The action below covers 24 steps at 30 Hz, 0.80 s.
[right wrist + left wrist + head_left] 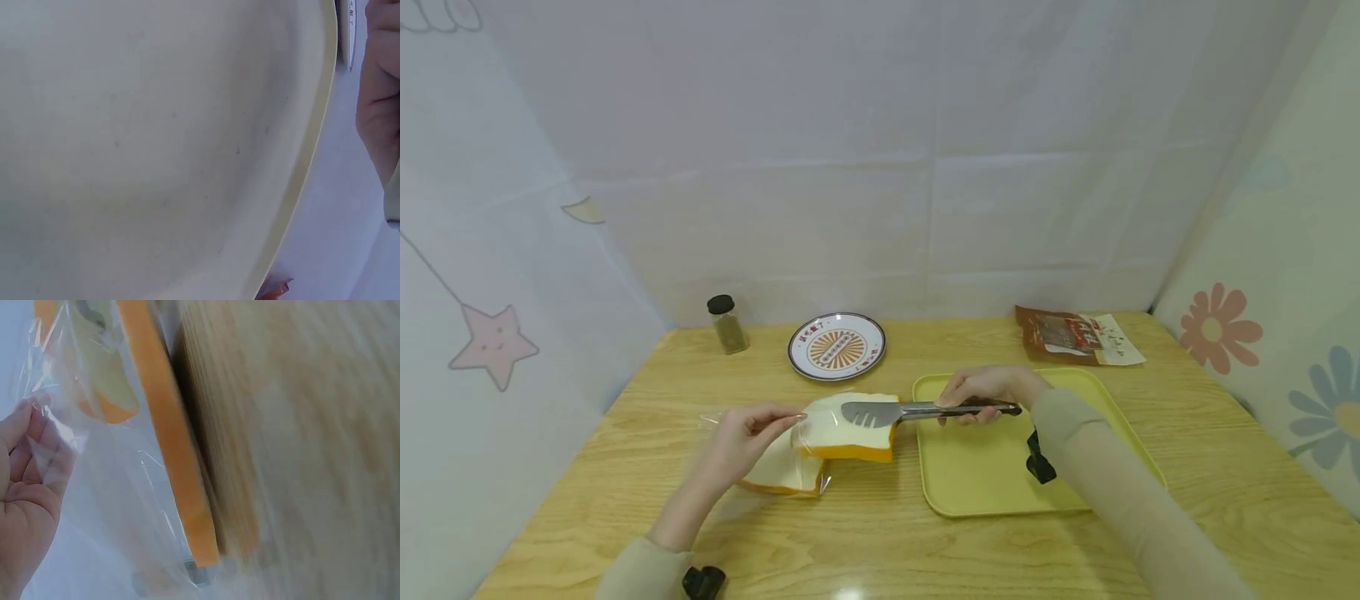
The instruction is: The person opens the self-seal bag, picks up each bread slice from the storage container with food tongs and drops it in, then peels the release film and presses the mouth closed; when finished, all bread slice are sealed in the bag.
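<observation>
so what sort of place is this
Likely a food-prep table, perhaps staged: bread and metal tongs suggest food handling, the creased backdrop a set-up.

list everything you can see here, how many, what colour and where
bread slices: 2, white with orange crusts, left of the tray, one higher than the other
plastic film: at least 1, clear, at the bread, pinched by the left hand
tongs: 1, silver and black, blade over the higher slice
tray: 1, yellow, right side
plate: 1, white with orange rays, back centre
jar: 1, black lid, back left
packet: 1, brown and cream, back right
table: 1, light wood, underneath
cloth backdrop: count unclear, pale, behind and beside
sleeves: 2, pale, on both arms
left hand: 1, at the film
right hand: 1, holding the tongs
</observation>
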Tool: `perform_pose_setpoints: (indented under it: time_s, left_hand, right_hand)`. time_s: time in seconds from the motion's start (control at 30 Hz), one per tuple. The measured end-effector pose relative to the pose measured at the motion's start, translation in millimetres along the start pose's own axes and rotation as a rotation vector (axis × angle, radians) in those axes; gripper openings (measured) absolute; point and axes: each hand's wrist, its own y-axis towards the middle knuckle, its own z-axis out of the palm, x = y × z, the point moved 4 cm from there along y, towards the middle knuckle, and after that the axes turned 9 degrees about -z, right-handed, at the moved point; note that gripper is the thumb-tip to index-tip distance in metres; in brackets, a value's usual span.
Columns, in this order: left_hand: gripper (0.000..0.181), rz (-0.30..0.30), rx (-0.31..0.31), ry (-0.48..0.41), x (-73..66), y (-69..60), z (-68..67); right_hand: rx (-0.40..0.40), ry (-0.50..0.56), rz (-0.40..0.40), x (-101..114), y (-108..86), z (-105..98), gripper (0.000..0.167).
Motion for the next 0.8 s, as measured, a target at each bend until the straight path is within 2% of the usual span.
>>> perform_pose_setpoints:
  time_s: [0.3, 0.5, 0.57, 0.6, 0.67, 0.8]
  left_hand:
    - [0.017, 0.015, 0.064, 0.001, 2.1, -0.5, 5.0]
    - [0.019, 0.003, 0.103, 0.083, -1.2, -2.9, 6.0]
    - [0.022, 0.018, 0.104, 0.125, -3.6, -3.3, 7.0]
    - [0.023, 0.029, 0.100, 0.147, -4.8, -3.2, 7.6]
    - [0.025, 0.086, 0.075, 0.185, -7.9, -2.4, 8.8]
    - [0.018, 0.245, 0.017, 0.207, -13.8, 0.1, 11.3]
  right_hand:
    - [0.007, 0.024, 0.042, -3, -0.4, 1, 0.038]
    - [0.000, 0.013, 0.041, -3, -2.4, -1, 0.032]
    - [-0.003, 0.010, 0.047, -4, -1.9, -2, 0.032]
    - [-0.002, 0.010, 0.052, -4, -1.7, -2, 0.031]
    - [-0.001, 0.016, 0.062, -5, -1.2, -2, 0.032]
    - [0.005, 0.018, 0.068, -5, 0.4, -2, 0.034]
